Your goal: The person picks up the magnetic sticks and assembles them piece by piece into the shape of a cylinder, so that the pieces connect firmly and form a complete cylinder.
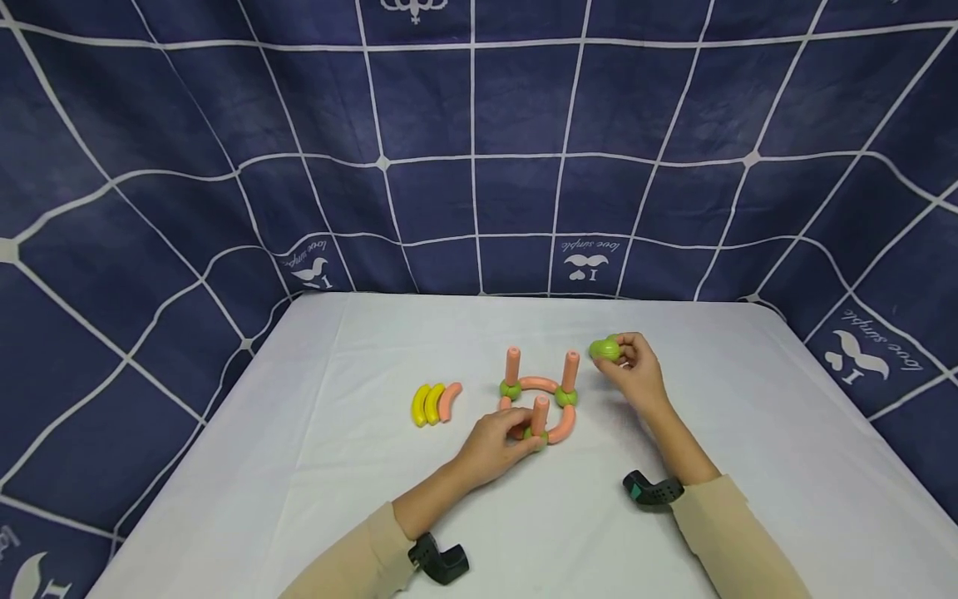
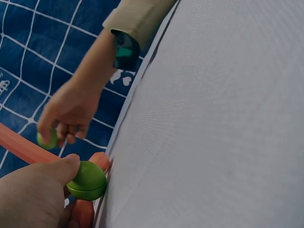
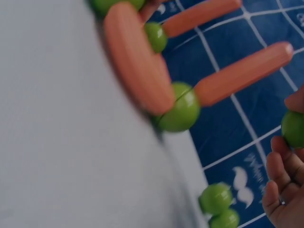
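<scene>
A ring of curved pink tubes (image 1: 561, 426) joined by green balls (image 1: 566, 396) stands on the white table, with three straight pink tubes (image 1: 570, 371) rising from it. My left hand (image 1: 490, 445) is at the ring's near side, its thumb and fingers gripping the green ball (image 2: 87, 181) under the nearest upright tube. Beyond the ring to the right, my right hand (image 1: 638, 370) pinches a loose green ball (image 3: 293, 129) between thumb and fingertips. Two more green balls (image 3: 216, 199) lie on the table close to that hand, largely hidden in the head view.
Left of the ring lie two yellow curved tubes (image 1: 427, 405) and one pink curved tube (image 1: 450, 402), side by side. A dark blue curtain (image 1: 516, 200) with white lines hangs behind the table (image 1: 359, 516) and along both sides. Each wrist wears a black camera (image 1: 440, 561).
</scene>
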`<state>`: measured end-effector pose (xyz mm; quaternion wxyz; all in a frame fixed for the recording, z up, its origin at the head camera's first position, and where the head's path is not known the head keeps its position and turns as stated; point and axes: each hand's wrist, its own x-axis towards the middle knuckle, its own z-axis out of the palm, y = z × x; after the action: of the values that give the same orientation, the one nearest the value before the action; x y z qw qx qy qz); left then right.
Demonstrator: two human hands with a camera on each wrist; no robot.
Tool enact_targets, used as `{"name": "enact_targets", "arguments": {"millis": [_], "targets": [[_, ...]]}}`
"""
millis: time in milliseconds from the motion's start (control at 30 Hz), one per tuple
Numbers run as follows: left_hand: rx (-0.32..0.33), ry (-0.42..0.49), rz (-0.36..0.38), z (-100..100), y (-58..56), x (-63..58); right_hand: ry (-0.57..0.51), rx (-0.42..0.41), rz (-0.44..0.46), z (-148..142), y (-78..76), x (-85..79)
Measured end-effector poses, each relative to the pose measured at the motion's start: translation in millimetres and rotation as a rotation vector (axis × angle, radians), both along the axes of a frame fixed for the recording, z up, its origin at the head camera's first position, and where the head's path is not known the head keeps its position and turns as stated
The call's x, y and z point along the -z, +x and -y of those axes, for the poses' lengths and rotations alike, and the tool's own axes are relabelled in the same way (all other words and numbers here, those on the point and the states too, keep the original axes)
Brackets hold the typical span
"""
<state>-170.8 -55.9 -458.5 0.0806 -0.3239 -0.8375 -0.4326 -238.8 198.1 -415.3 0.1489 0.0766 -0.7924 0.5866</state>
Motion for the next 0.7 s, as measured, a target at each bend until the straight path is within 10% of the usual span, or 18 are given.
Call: {"name": "enact_targets", "arguments": {"millis": [367, 700], "targets": [[-0.004, -0.005, 0.004, -0.3, -1.5, 1.0, -0.074, -0.239, -0.193, 18.0, 28.5, -45.1], [-0.008, -0.017, 0.026, -1.6, -2.5, -0.3, 0.009, -0.521, -0.279, 35.5, 46.6, -53.1]]}}
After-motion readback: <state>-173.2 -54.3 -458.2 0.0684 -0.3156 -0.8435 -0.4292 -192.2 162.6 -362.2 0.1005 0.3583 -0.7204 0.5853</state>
